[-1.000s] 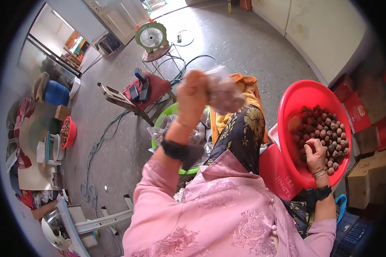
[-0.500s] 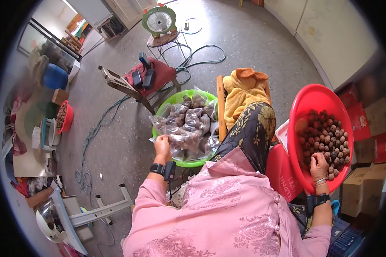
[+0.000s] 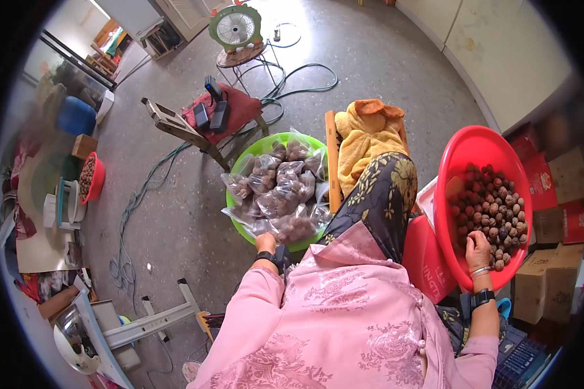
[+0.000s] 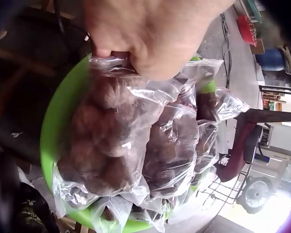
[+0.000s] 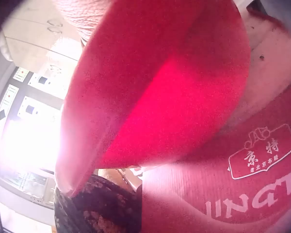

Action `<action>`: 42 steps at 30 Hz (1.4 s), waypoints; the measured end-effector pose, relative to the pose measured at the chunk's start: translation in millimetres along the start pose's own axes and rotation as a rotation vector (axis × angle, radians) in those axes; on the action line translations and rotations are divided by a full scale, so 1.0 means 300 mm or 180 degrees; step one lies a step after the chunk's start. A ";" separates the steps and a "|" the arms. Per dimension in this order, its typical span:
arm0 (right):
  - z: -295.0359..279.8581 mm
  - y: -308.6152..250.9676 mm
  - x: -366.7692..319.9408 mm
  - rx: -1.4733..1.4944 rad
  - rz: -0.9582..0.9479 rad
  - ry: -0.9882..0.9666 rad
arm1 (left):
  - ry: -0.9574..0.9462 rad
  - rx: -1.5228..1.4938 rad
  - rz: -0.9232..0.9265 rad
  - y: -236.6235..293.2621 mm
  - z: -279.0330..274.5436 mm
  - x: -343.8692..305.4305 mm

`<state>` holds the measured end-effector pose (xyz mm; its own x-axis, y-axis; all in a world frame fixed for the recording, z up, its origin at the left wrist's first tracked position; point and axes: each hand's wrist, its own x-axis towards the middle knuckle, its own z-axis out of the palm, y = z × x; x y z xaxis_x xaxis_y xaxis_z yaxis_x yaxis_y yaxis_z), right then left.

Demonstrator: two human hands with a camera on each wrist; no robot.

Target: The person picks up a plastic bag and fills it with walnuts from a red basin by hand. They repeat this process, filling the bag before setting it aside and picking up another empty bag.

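Note:
At the near rim of the green basin (image 3: 235, 228), my left hand (image 3: 265, 243) pinches the top edge of a clear plastic bag of walnuts (image 4: 104, 141). That bag lies over other filled bags (image 3: 285, 194) in the basin, and the left wrist view has my fingers bent at its mouth. My right hand (image 3: 478, 251) is inside the tilted red basin (image 3: 457, 139), fingers curled at the near edge of the loose walnuts (image 3: 499, 207). I cannot tell whether a walnut is in those fingers. In the right wrist view the basin's wall (image 5: 174, 107) hides most of this hand.
A yellow cloth (image 3: 366, 146) drapes a wooden seat beyond my knee. Behind the green basin stands a stool with a red cover (image 3: 240, 110), and farther back a green fan (image 3: 235, 27). Cardboard boxes (image 3: 542, 285) crowd the right side; a hose (image 3: 126, 223) crosses the floor.
My left hand has brought the walnut bag down from the air onto the pile in the green basin, then drawn back toward my body. The right hand has stayed among the walnuts.

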<state>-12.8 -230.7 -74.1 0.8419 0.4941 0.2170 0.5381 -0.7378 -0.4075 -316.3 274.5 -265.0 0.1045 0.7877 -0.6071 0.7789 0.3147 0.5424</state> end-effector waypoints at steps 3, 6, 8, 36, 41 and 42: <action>0.004 0.005 -0.007 0.0057 0.0080 0.0031 | 0.0322 -0.0658 -0.0234 -0.118 0.063 0.116; 0.006 0.007 0.002 0.0018 0.0047 0.0027 | 0.0301 -0.0302 0.0119 -0.132 0.106 0.127; 0.006 0.000 0.000 -0.0038 0.0020 0.0006 | 0.0184 -0.0487 -0.0151 0.036 0.052 -0.016; 0.017 0.012 -0.001 -0.0008 0.0066 -0.0164 | 0.0926 0.0230 0.0946 0.036 0.077 -0.062; 0.022 0.020 -0.001 -0.0045 0.0044 -0.0180 | 0.0769 0.1551 0.3133 0.162 0.018 -0.200; 0.023 0.021 -0.001 -0.0047 0.0044 -0.0179 | 0.0312 0.2302 0.3453 0.193 0.006 -0.221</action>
<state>-10.1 -232.4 -82.9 0.8458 0.5086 0.1609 0.5273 -0.7513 -0.3969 -276.9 239.4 -194.3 0.8639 0.5037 0.0006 0.4842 -0.8308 0.2745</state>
